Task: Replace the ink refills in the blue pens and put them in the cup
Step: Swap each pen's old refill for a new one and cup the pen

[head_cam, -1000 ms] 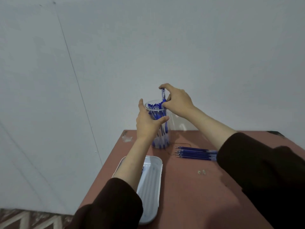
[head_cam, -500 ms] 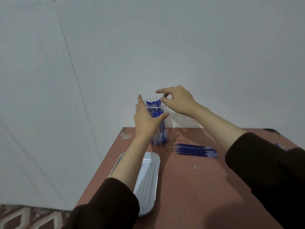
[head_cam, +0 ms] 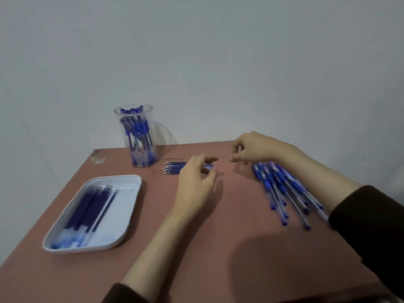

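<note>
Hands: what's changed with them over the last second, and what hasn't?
The right hand released its pen into the cup and moved right, above the pen pile, empty. The left hand let go of the cup and dropped to the loose refills; its grip is blurred. Cup, refills and tray stayed put.

A plain pale grey wall [head_cam: 218, 51] is filling the upper half of the frame; a reddish-brown desk [head_cam: 240, 270] is spreading below, dimly lit.
</note>
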Tool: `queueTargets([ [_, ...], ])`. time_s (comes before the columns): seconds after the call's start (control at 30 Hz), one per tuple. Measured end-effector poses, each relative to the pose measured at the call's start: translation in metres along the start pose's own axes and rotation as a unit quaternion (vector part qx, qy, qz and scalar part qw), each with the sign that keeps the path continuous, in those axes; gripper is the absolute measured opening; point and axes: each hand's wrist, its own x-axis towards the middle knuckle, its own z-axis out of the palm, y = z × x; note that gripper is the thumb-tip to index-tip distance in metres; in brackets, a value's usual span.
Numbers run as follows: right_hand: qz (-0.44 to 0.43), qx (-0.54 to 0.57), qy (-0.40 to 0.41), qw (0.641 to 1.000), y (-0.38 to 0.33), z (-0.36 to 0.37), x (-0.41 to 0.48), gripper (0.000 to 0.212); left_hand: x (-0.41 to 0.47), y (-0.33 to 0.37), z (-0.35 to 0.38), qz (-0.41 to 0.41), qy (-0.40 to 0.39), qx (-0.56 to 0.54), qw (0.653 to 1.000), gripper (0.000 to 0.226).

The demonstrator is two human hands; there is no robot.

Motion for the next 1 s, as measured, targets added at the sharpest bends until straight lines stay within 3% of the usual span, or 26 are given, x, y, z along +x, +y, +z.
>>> queueTargets([
  [0.1,0.067,-0.150,0.007,0.986,0.020,0.005,-0.020,0.025,-0.007,0.001,0.017,-0.006,-0.016,-0.009,1.000,0.028],
  [0.17,0.108,-0.182,-0.007,0.977,0.027,0.007,-0.029,0.036,-0.008,0.003,0.022,-0.004,-0.018,-0.011,1.000,0.025],
  [0.33,0.149,-0.168,-0.015,0.974,0.033,0.013,-0.033,0.038,-0.011,0.002,0.021,-0.008,-0.020,-0.010,1.000,0.026],
  [0.5,0.149,-0.168,0.003,0.974,0.028,0.015,-0.030,0.021,-0.009,0.000,0.019,-0.008,-0.018,-0.008,1.000,0.028],
  [0.6,0.146,-0.163,0.019,0.976,0.023,0.013,-0.029,0.025,-0.007,-0.002,0.020,-0.009,-0.014,-0.012,1.000,0.028],
  [0.8,0.167,-0.190,-0.032,0.967,0.015,0.009,-0.031,0.033,-0.006,-0.005,0.016,-0.021,-0.017,-0.036,0.999,0.027],
  [1.0,0.180,-0.133,-0.039,0.974,0.017,0.011,-0.029,0.026,-0.009,-0.004,0.017,-0.025,-0.021,-0.039,0.999,0.029],
])
